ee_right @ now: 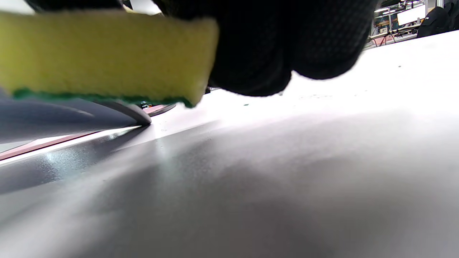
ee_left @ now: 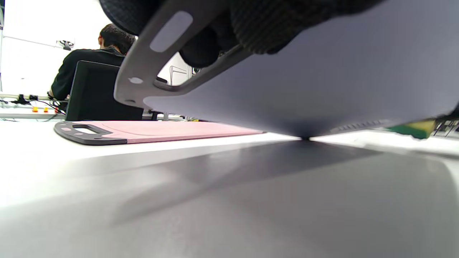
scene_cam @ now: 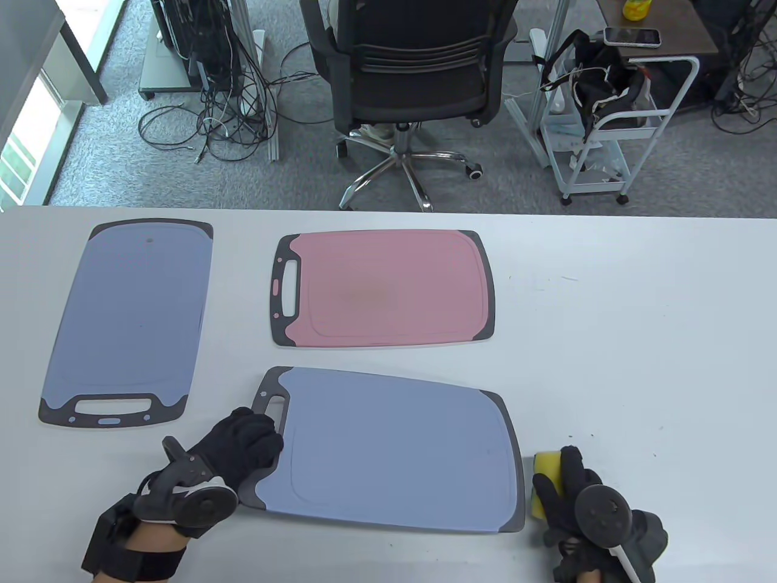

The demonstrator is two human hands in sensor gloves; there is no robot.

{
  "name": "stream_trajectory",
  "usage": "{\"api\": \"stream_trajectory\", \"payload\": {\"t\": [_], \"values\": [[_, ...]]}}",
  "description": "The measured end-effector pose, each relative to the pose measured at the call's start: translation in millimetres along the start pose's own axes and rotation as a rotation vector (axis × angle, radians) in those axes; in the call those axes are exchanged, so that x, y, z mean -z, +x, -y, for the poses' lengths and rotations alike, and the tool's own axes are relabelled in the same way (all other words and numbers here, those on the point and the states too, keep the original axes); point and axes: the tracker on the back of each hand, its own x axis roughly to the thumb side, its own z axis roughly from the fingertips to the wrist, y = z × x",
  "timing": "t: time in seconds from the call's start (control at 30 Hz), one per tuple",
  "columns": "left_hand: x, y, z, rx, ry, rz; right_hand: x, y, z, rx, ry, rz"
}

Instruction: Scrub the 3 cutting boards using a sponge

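Left hand [scene_cam: 243, 446] grips the near blue cutting board [scene_cam: 394, 449] by its handle end, tipping it up; right hand [scene_cam: 576, 504] clutches the sponge [scene_cam: 542, 470] just beside it, ready to scrub.

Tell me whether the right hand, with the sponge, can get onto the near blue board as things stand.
Probably yes. The right hand grips the sponge just off the near blue board's right edge, with nothing between them. The left hand holds only the handle end, tilting the board, so its top face stays open.
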Motion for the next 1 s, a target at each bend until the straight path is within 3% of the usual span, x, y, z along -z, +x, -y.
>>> {"api": "stream_trajectory", "payload": {"t": [0.1, 0.17, 0.3, 0.6, 0.77, 0.9, 1.0], "values": [[1.9, 12.4, 11.3, 0.111, 0.002, 0.016, -0.6, -0.1, 1.1, 0.0, -0.014, -0.005], [-1.8, 15.9, 15.9, 0.152, 0.06, 0.041, -0.4, -0.8, 1.4, -0.007, -0.02, -0.006], [-8.6, 6.6, 23.7, -0.015, 0.127, 0.097, -1.1, -2.1, 2.4, 0.017, -0.028, -0.013], [-2.4, 11.5, 28.2, 0.014, 0.04, 0.175, 5.6, 14.0, 3.8, 0.041, -0.069, 0.013], [-0.1, 11.9, 29.3, 0.016, 0.02, 0.166, 29.0, 86.4, -2.0, -0.09, -0.01, 0.176], [1.9, 13.1, 30.3, 0.027, -0.002, 0.157, 55.7, 164.6, -17.8, -0.115, 0.081, 0.293], [3.6, 13.4, 31.2, 0.029, -0.019, 0.156, 68.8, 244.2, -43.6, -0.182, 0.117, 0.416]]}}
